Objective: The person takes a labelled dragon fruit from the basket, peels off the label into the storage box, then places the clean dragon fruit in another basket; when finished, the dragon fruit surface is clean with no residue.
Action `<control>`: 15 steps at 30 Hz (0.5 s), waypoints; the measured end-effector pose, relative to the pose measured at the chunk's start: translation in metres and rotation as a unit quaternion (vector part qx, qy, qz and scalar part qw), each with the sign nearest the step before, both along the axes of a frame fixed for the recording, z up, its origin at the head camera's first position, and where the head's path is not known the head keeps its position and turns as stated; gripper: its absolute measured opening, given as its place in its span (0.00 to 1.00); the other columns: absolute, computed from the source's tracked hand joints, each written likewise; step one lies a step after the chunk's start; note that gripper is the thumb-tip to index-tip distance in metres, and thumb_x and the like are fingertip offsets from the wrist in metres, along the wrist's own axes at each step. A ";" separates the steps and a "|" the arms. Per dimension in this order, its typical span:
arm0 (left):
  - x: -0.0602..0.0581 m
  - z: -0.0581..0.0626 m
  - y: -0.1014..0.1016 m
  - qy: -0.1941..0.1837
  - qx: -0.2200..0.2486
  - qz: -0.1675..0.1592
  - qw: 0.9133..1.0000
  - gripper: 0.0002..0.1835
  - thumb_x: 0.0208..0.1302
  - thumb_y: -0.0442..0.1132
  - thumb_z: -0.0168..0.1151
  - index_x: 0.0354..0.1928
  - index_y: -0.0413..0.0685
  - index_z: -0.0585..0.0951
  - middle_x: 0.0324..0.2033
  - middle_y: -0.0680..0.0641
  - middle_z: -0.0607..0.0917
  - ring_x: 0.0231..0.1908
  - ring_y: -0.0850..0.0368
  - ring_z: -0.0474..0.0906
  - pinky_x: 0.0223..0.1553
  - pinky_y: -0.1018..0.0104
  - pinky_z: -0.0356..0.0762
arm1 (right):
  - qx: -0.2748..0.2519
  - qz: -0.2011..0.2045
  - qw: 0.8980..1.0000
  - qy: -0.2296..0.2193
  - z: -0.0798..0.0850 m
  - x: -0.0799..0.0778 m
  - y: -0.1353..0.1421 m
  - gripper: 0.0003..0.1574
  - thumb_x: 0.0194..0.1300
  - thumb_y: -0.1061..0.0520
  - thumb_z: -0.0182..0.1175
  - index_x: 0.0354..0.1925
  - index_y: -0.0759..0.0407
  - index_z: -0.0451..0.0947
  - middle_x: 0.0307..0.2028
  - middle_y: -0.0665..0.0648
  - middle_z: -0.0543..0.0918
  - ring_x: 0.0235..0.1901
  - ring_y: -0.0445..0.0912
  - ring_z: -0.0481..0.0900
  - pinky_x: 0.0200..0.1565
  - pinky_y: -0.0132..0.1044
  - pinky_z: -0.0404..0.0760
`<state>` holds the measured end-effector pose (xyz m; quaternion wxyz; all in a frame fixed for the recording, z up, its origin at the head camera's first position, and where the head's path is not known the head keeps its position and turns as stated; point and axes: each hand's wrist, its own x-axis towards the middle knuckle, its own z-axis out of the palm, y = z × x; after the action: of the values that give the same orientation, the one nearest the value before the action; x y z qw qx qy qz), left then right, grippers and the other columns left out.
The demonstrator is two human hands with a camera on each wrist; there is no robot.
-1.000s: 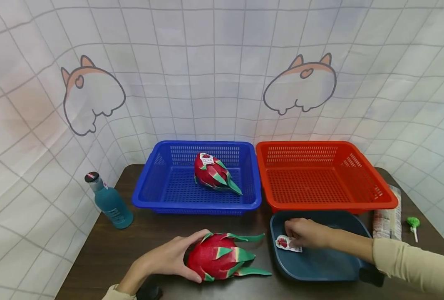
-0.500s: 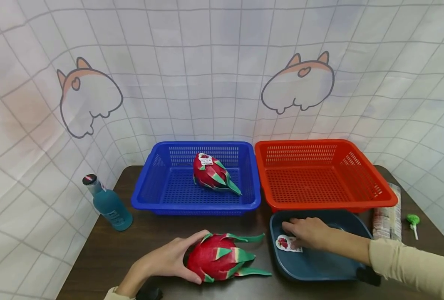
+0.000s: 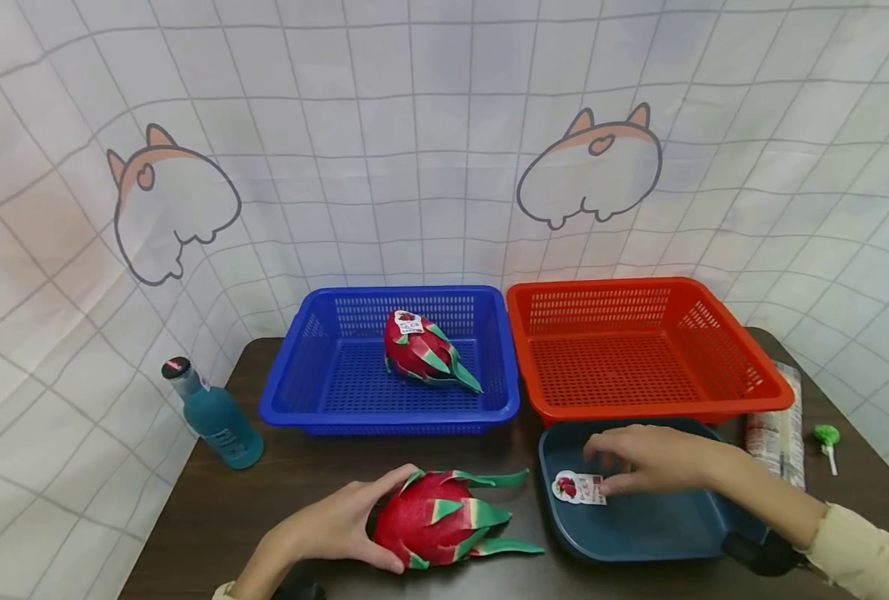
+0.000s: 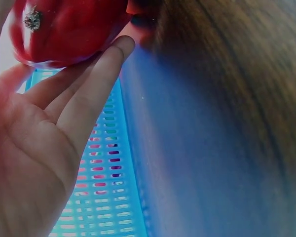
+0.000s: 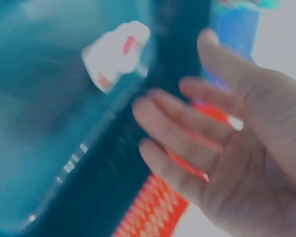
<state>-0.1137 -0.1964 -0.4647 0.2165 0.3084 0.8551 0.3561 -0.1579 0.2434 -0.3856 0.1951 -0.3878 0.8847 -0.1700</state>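
My left hand grips a red dragon fruit with long green leaf tips, which lies on its side on the table. In the left wrist view, thumb and fingers wrap the fruit's rounded stem end. A dark blue tray stands to the fruit's right, holding a small white sticker with a dragon fruit picture. Over this tray hovers my right hand, fingers loosely bent and spread, thumb tip near the sticker's right end. The right wrist view, blurred, has the sticker apart from the fingers.
Behind, a blue basket holds another dragon fruit bearing a label. Beside it stands a red basket. A teal bottle is at the left; a clear package and green lollipop lie at the right edge.
My right hand has lifted off the sticker and shifted right, its fingers loosening, while the sticker stays in the tray. My left hand keeps its grip on the dragon fruit.
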 end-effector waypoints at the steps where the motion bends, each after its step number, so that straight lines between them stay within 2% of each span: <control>1: 0.000 0.001 0.000 0.005 0.002 -0.003 1.000 0.53 0.52 0.60 0.71 0.75 0.58 0.53 0.61 0.53 0.76 0.57 0.60 0.74 0.50 0.70 0.79 | -0.029 0.005 1.000 -0.010 0.005 0.000 0.007 0.23 0.65 0.41 0.60 0.54 0.49 0.75 0.44 0.47 0.82 0.37 0.32 0.77 0.37 0.31 0.80; 3: 0.000 0.002 0.001 0.013 0.003 -0.010 1.000 0.53 0.52 0.61 0.71 0.75 0.58 0.53 0.60 0.54 0.77 0.57 0.62 0.75 0.51 0.70 0.79 | -0.088 0.006 0.996 -0.007 0.013 0.003 0.022 0.21 0.67 0.46 0.60 0.56 0.49 0.74 0.45 0.46 0.83 0.40 0.33 0.79 0.40 0.31 0.82; 4: 0.000 0.003 0.001 0.014 0.004 -0.012 1.000 0.53 0.51 0.61 0.71 0.75 0.58 0.53 0.60 0.54 0.76 0.57 0.62 0.75 0.52 0.70 0.79 | -0.118 -0.004 0.993 0.009 0.016 0.005 0.029 0.19 0.67 0.50 0.60 0.56 0.49 0.75 0.45 0.45 0.83 0.41 0.33 0.79 0.41 0.31 0.82; 5: 0.000 0.004 0.001 0.017 0.001 -0.012 1.000 0.53 0.51 0.62 0.71 0.74 0.58 0.53 0.60 0.54 0.76 0.57 0.62 0.74 0.52 0.70 0.79 | -0.149 -0.021 0.988 0.032 0.017 0.008 0.036 0.18 0.67 0.54 0.61 0.55 0.50 0.75 0.45 0.44 0.83 0.41 0.34 0.80 0.41 0.30 0.82; 7: 0.002 0.006 0.001 0.013 -0.008 -0.006 1.000 0.52 0.51 0.62 0.70 0.74 0.60 0.54 0.61 0.54 0.75 0.58 0.59 0.73 0.52 0.68 0.80 | -0.207 -0.081 0.972 0.078 0.018 0.013 0.050 0.20 0.65 0.61 0.62 0.54 0.53 0.75 0.43 0.42 0.83 0.41 0.33 0.81 0.40 0.27 0.83; 9: 0.004 0.009 0.000 0.003 -0.018 0.001 1.000 0.51 0.51 0.62 0.70 0.74 0.62 0.54 0.63 0.54 0.73 0.61 0.56 0.71 0.51 0.66 0.81 | -0.253 -0.152 0.948 0.117 0.016 0.019 0.066 0.22 0.63 0.67 0.61 0.56 0.58 0.74 0.44 0.39 0.82 0.41 0.31 0.81 0.39 0.24 0.82; 11: 0.006 0.012 0.001 0.001 -0.026 0.005 1.000 0.52 0.52 0.62 0.69 0.74 0.63 0.53 0.67 0.53 0.69 0.64 0.52 0.68 0.52 0.62 0.81 | -0.278 -0.230 0.920 0.152 0.011 0.022 0.083 0.23 0.64 0.68 0.59 0.58 0.60 0.72 0.46 0.36 0.80 0.42 0.27 0.79 0.39 0.20 0.79; 13: 0.008 0.016 0.003 0.007 -0.025 0.004 1.000 0.53 0.53 0.63 0.69 0.75 0.64 0.50 0.70 0.52 0.65 0.67 0.49 0.65 0.54 0.58 0.81 | -0.285 -0.289 0.895 0.186 0.006 0.022 0.102 0.25 0.66 0.67 0.57 0.61 0.62 0.69 0.48 0.31 0.76 0.45 0.24 0.75 0.40 0.16 0.75; 15: 0.010 0.019 0.007 0.029 -0.023 0.001 0.999 0.55 0.53 0.65 0.67 0.76 0.64 0.47 0.72 0.51 0.62 0.70 0.49 0.62 0.57 0.55 0.79 | -0.282 -0.335 0.871 0.221 0.000 0.017 0.121 0.29 0.67 0.65 0.58 0.65 0.63 0.65 0.51 0.27 0.70 0.47 0.20 0.68 0.41 0.12 0.68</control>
<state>-0.1038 -0.1896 -0.4458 0.1979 0.3126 0.8696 0.3270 -0.1409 0.3642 -0.3861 -0.1923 -0.1337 0.8961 -0.3770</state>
